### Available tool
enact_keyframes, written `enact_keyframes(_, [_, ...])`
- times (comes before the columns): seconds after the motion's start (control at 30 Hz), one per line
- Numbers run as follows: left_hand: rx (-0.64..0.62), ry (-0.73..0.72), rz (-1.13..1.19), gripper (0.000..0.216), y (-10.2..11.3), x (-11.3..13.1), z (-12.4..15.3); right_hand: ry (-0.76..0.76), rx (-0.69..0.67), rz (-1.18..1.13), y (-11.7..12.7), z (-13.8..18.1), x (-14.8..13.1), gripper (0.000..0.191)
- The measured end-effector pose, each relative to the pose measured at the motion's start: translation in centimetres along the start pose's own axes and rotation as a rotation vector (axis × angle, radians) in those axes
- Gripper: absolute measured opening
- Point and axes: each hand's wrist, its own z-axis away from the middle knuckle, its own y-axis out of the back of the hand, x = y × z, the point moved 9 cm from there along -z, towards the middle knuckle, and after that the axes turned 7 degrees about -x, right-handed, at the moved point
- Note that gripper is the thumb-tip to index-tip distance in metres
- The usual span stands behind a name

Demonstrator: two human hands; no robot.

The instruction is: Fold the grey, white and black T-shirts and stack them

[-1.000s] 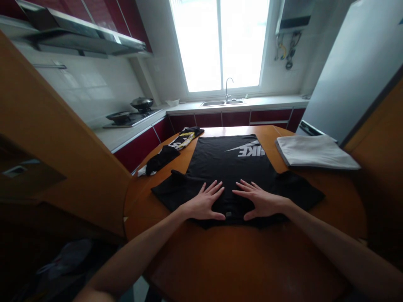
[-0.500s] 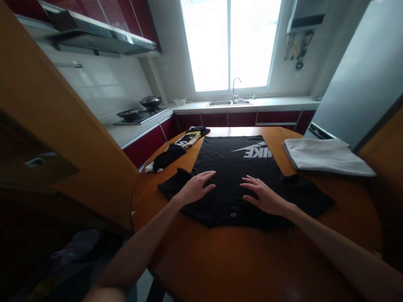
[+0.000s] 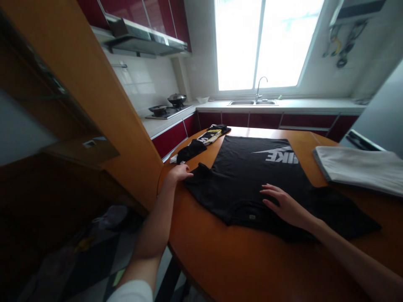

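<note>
A black T-shirt point(image 3: 245, 176) with a white printed logo and lettering lies spread on the wooden table, its collar toward me and its lettering upside down to me. My left hand point(image 3: 180, 172) is at the tip of the sleeve on the left; its fingers are bent, with a gap between thumb and forefinger. Whether it touches the cloth there is hard to see. Over the shirt's upper part, right of the collar label, my right hand point(image 3: 285, 205) is open, palm down, fingers stretched out and holding nothing.
Bunched black, white and yellow clothing point(image 3: 201, 142) lies at the table's far left. A folded pale grey cloth point(image 3: 362, 165) lies on the right. Beside the wooden table point(image 3: 239, 256), a wooden partition point(image 3: 126, 113) rises on the left. Sink point(image 3: 242, 102) and stove point(image 3: 170, 111) stand beyond.
My left hand has moved left from the shirt's body to the sleeve tip. My right hand stays over the shirt. The view has turned left.
</note>
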Motion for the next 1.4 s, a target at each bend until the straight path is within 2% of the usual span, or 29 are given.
enact_keyframes(0.1, [-0.058, 0.004, 0.008, 0.03, -0.4, -0.6, -0.3, -0.007, -0.004, 0.008, 0.0, -0.1, 0.1, 0.035])
enact_keyframes(0.2, [-0.122, 0.008, 0.04, 0.033, -0.8, -0.8, -0.4, -0.012, -0.014, 0.008, 0.0, -0.1, 0.1, 0.035])
enact_keyframes(0.3, [-0.135, -0.009, 0.156, 0.035, -1.0, -0.5, -0.3, -0.01, -0.017, -0.003, 0.0, 0.0, 0.0, 0.035])
enact_keyframes(0.5, [-0.102, -0.094, 0.242, 0.035, -0.9, 1.5, 0.4, -0.015, -0.004, -0.012, 0.3, -0.1, -0.2, 0.035])
enact_keyframes(0.7, [-0.099, -0.309, 0.481, 0.038, -0.7, 5.3, 2.0, -0.018, -0.017, -0.015, 0.2, -0.2, -0.1, 0.035])
enact_keyframes(0.8, [0.025, -0.372, 0.569, 0.042, 0.2, 7.2, 2.6, -0.019, -0.025, -0.008, 0.1, -0.2, -0.2, 0.035])
enact_keyframes(0.97, [0.395, -0.492, 0.668, 0.037, 2.6, 10.3, 5.0, -0.022, -0.014, -0.008, 0.4, -0.2, -0.4, 0.034])
enact_keyframes(1.03, [0.447, -0.545, 0.721, 0.033, 2.6, 11.7, 6.2, -0.024, -0.021, -0.012, 0.3, -0.2, -0.4, 0.034])
enact_keyframes(1.1, [0.399, -0.601, 0.774, 0.032, 1.9, 13.1, 7.0, -0.02, -0.033, -0.024, 0.2, -0.2, -0.3, 0.035])
enact_keyframes(1.27, [-0.064, -0.798, 0.874, 0.05, -2.0, 17.1, 7.6, -0.009, -0.045, -0.031, -0.1, -0.2, -0.4, 0.035])
enact_keyframes(1.33, [-0.062, -0.779, 0.926, 0.047, -2.3, 16.7, 6.8, -0.005, -0.044, -0.025, -0.1, -0.2, -0.5, 0.035])
enact_keyframes(1.4, [0.098, -0.702, 0.933, 0.038, -1.6, 15.0, 5.6, 0.001, -0.041, -0.024, 0.0, -0.2, -0.6, 0.035])
